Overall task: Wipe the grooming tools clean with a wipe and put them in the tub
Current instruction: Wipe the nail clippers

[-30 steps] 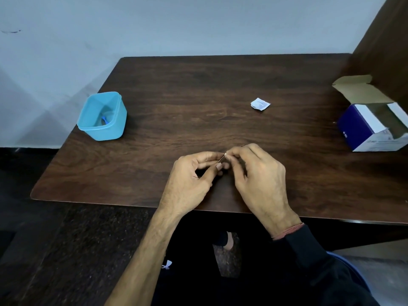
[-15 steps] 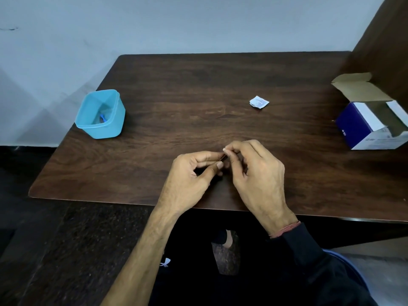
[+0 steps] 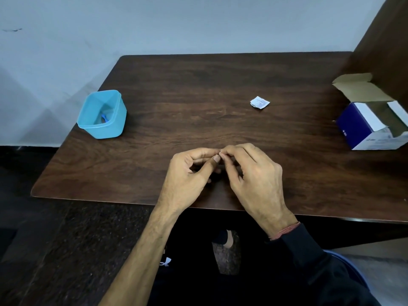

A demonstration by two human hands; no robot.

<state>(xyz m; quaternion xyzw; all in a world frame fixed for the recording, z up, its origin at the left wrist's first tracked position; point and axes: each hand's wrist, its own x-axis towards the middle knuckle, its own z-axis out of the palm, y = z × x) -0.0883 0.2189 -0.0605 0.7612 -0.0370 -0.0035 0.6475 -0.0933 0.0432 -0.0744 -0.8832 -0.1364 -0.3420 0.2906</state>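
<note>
Both hands meet fingertip to fingertip over the near edge of the surface (image 3: 198,89): the left hand (image 3: 187,180) and right hand (image 3: 254,177) pinch something tiny between curled fingers; I cannot tell what. Far left of them sits the blue tub (image 3: 102,114), a crumpled wipe packet (image 3: 259,102) beyond, an open box (image 3: 373,120) far right.

dim, even, bluish indoor light. faint sheen on table (image 3: 198,89) at far edge; soft short shadow beside tub (image 3: 103,113). darkest below table's near edge. sharp mid-frame, slightly soft and bowed outward away from table's middle.
</note>
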